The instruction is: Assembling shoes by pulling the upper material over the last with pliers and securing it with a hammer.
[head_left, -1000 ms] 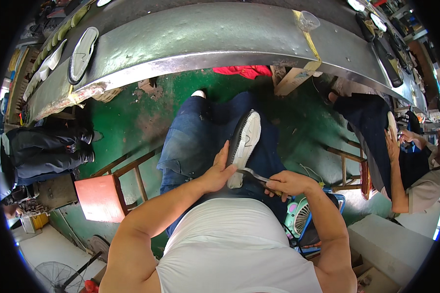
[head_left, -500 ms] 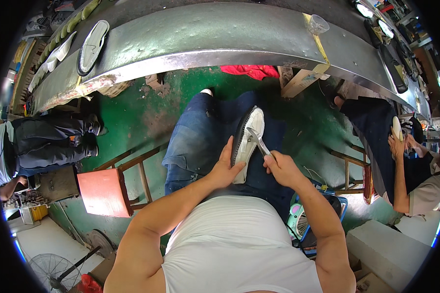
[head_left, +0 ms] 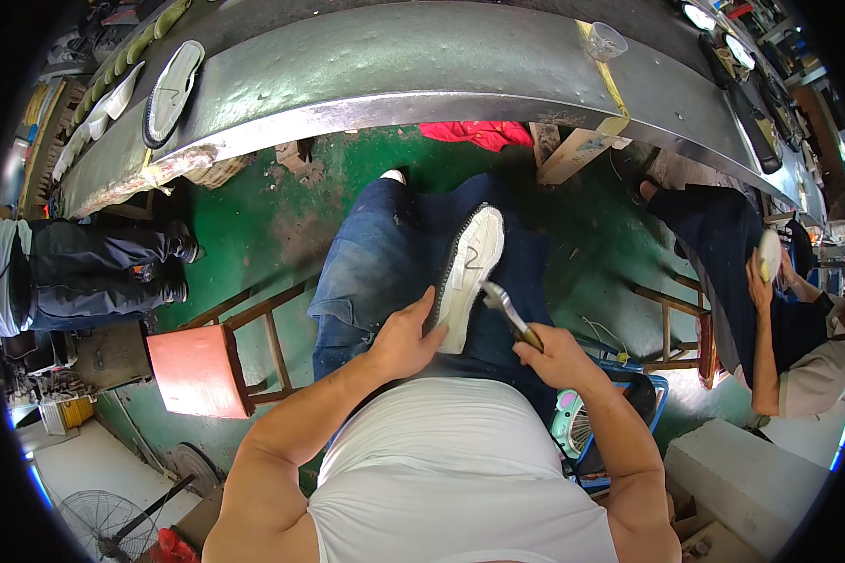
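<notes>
A shoe upper lies bottom up on my thighs, its pale underside edged by a dark, ribbed rim and marked with a dark squiggle. My left hand grips its near end, with the thumb along the side. My right hand is closed round the handle of a hammer-like metal tool. The tool's silver head is just right of the shoe, apart from it; its exact kind is unclear. A similar shoe piece rests on the metal bench at the far left.
The metal bench crosses ahead, with a clear plastic cup on it. A red-topped stool stands left. At the right, a co-worker's hand holds a pale shoe-shaped piece. A small green fan is beside my right arm.
My right hand has drawn the tool back from the shoe's underside, toward the lower right. My left hand has shifted slightly down and left, still on the shoe.
</notes>
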The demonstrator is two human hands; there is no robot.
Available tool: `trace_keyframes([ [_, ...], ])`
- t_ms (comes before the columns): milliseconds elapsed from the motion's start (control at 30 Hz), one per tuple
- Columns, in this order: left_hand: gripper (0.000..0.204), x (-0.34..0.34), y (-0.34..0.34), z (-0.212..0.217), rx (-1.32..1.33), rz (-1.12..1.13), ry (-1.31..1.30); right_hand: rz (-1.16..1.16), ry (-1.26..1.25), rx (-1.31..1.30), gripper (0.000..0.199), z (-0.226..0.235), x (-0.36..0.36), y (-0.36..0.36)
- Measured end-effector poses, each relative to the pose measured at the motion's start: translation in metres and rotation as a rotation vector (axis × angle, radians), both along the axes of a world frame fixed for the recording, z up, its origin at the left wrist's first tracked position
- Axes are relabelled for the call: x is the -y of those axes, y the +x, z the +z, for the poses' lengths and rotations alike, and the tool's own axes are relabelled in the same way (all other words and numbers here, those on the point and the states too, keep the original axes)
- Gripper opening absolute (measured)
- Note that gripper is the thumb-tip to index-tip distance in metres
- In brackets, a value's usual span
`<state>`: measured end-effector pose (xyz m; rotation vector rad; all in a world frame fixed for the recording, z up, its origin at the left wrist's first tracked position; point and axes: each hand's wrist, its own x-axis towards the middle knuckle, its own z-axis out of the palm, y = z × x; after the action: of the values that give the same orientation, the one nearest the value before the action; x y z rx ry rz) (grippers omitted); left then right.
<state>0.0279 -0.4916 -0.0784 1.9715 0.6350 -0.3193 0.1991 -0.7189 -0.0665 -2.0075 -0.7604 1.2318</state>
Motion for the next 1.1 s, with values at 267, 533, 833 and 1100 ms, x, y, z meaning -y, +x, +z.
trace_keyframes([
  [267, 0.056, 0.002, -0.013, -0.026, 0.307, -0.074, 0.18, 0.347, -0.012, 0.038, 0.021, 0.028, -0.015, -0.002],
  [533, 0.065, -0.011, -0.002, -0.006, 0.1, -0.046, -0.138, 0.469, -0.044, 0.447, 0.029, 0.02, -0.044, -0.026],
  [833, 0.059, 0.01, -0.007, -0.04, 0.377, -0.018, 0.044, 0.447, 0.019, 0.472, 0.032, 0.039, -0.04, -0.007],
  [1100, 0.066, 0.014, 0.013, -0.07, 0.302, 0.462, -0.889, 0.469, -0.187, 0.337, 0.028, 0.024, -0.06, -0.005],
])
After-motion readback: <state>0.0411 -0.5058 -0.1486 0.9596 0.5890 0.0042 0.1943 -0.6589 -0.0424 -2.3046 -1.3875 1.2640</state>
